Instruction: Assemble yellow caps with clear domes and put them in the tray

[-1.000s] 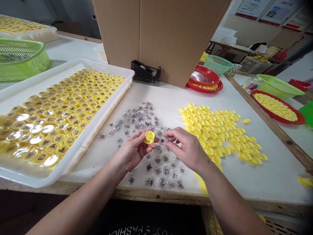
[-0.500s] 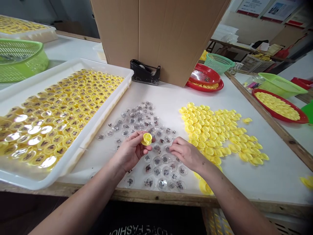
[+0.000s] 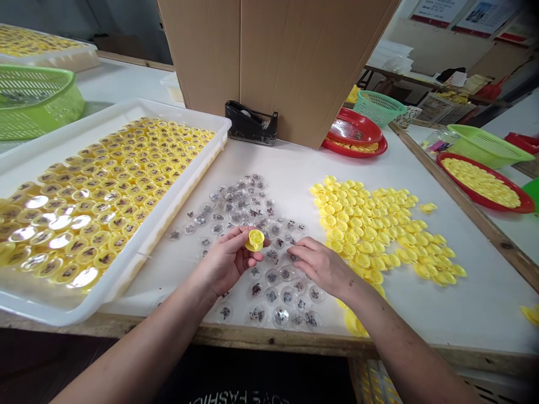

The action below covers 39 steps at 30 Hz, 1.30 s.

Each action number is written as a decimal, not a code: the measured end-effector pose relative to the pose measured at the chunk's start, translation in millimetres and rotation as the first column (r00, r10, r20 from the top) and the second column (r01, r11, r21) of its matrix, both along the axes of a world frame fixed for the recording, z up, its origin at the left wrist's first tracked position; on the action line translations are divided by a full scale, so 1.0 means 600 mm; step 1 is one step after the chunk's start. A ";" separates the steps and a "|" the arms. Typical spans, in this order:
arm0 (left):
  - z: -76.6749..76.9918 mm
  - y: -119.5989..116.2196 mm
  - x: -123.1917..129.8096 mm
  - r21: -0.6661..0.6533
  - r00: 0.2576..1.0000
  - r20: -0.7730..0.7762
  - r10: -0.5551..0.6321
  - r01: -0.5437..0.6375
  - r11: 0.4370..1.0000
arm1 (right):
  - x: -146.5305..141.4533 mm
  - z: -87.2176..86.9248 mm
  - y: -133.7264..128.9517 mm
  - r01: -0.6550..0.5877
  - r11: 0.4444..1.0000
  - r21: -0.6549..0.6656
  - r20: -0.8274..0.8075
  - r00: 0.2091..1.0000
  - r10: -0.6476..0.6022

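My left hand [image 3: 225,261] holds a yellow plastic cap [image 3: 255,239] between thumb and fingertips, with its round open end facing up. My right hand [image 3: 318,266] lies curled low among clear plastic capsule halves [image 3: 273,280], and its fingertips touch or nearly touch one. These domes hold dark specks and are spread over the white tabletop [image 3: 475,297]. A heap of loose yellow caps [image 3: 379,230] lies just beyond my right hand. Whatever my right fingertips cover is hidden.
A white tray [image 3: 168,207] packed with capsules with yellow caps lies to the left. A cardboard box [image 3: 278,67] and black tape dispenser [image 3: 250,124] stand behind. Red dishes [image 3: 353,132], green baskets [image 3: 33,101] and a red tray of yellow caps [image 3: 484,185] surround the work area.
My right hand has dropped from above the capsules to low among them, moving toward me. My left hand still holds the yellow cap, shifted only slightly.
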<state>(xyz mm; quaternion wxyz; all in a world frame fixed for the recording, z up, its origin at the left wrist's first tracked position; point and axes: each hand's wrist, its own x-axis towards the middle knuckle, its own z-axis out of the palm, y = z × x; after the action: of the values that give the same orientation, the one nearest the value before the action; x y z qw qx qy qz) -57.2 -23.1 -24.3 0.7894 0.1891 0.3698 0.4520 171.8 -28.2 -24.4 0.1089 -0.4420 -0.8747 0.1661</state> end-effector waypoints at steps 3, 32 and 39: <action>0.000 0.000 0.000 0.009 1.000 0.011 -0.013 0.013 1.000 | 0.004 -0.002 -0.001 0.017 0.999 -0.033 -0.048 0.999 -0.019; -0.008 -0.011 0.006 0.082 0.968 0.148 -0.202 0.191 0.978 | -0.093 0.033 0.008 -0.101 0.696 -0.711 -0.647 0.482 -0.591; -0.007 -0.012 0.006 0.097 0.968 0.136 -0.212 0.200 0.975 | -0.097 0.049 0.001 -0.002 0.840 -0.543 -0.647 0.639 -0.416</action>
<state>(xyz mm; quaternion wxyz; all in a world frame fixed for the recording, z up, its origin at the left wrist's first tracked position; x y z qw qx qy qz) -53.3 -30.2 -28.4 0.8484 0.2256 0.2704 0.3952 113.8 -27.3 5.1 0.3575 -0.4484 -0.6198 0.5357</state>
